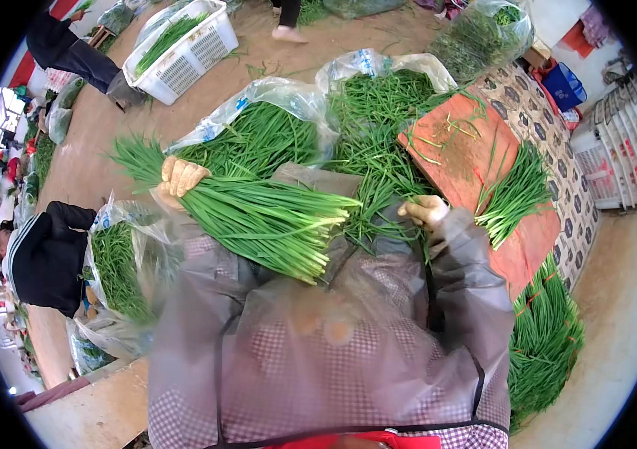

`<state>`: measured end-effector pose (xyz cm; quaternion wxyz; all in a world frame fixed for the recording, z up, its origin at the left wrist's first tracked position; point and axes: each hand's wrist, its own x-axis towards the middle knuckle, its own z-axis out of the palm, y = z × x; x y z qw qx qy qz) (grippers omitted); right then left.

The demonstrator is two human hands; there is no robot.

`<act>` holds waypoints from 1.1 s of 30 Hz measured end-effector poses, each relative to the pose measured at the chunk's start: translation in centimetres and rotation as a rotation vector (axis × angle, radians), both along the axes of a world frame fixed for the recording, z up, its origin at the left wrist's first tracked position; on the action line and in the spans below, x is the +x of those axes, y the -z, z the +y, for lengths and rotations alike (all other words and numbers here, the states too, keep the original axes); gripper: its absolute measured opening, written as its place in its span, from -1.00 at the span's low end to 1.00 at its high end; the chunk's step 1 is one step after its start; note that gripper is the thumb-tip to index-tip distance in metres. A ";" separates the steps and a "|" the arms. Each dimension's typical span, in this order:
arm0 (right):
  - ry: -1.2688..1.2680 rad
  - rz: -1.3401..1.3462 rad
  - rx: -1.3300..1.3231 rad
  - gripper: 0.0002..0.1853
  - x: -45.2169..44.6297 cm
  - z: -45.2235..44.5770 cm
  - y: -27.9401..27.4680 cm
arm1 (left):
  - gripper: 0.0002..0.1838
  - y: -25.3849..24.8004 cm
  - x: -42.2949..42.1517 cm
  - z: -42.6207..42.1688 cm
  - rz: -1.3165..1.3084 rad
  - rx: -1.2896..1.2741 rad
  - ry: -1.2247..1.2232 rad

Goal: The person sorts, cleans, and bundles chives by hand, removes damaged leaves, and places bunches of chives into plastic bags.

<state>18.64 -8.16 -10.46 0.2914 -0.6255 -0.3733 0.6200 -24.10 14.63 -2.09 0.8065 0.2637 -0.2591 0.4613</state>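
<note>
My left hand point(181, 178), in a pale glove, is wrapped round a large bunch of garlic chives point(266, 217). The leafy tips stick out to the left, and the pale cut ends fan out to the right over my lap. My gloved right hand point(424, 212) is closed beside the loose chives; thin green blades show around its fingers, but what it grips cannot be made out. Just ahead lie two open plastic bags of loose chives point(270, 138) and thinner greens point(382, 97). A smaller bunch of chives point(516, 191) rests on the orange-red board point(457, 146) to the right.
Chives tied with red bands point(546, 337) are piled at my right. White crates point(617, 150) and a blue basket point(564, 84) stand farther right. A white crate of chives point(184, 60) is at the back left. A person in dark clothes point(49, 258) bends beside another bag point(120, 269).
</note>
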 end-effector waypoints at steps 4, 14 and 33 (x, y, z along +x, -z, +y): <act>-0.501 -1.086 0.035 -0.32 -0.1 -0.1 -7.7 | -0.91 -1.8 1.2 -0.7 0.014 -0.017 -0.016; -0.812 0.656 0.079 -0.13 -11.6 8.9 -8.0 | -0.83 -5.3 6.2 -1.8 0.026 -0.159 0.029; -0.371 -1.078 0.089 -0.60 4.3 -6.1 13.2 | -0.83 7.8 -3.3 2.6 0.150 -0.500 -0.330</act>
